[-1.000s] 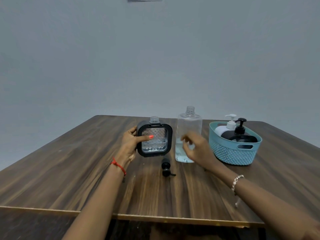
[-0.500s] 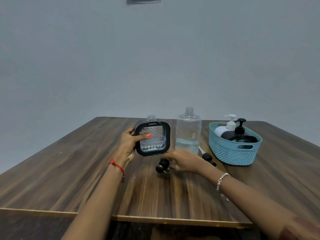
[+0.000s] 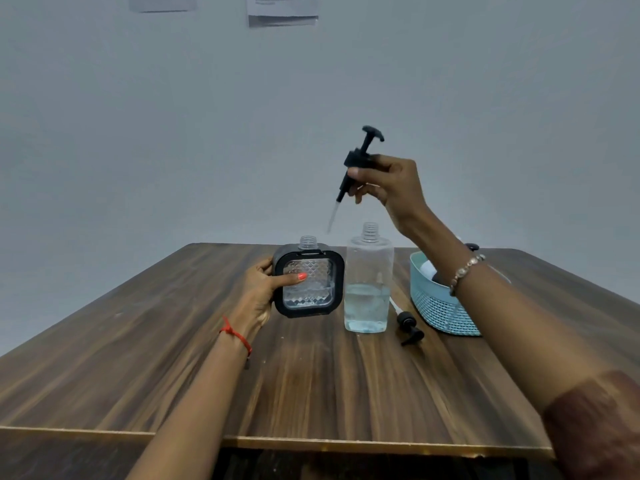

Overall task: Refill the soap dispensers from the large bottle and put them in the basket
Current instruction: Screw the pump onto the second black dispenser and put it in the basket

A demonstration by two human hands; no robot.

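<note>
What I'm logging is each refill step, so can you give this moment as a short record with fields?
left hand: holds the square dispenser upright, neck open
right hand: holds a pump up above the dispenser
large bottle: uncapped, partly full
second pump: lying on the table between bottle and basket
basket: contents mostly hidden from view

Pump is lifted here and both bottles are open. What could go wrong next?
1. The pump in the right hand hangs tilted, its tube tip to one side of the dispenser neck. It may miss the narrow opening or drip on the table.
2. The uncapped large bottle stands right beside the dispenser, below the right arm. A knock on the way down might tip it and spill it.
</note>
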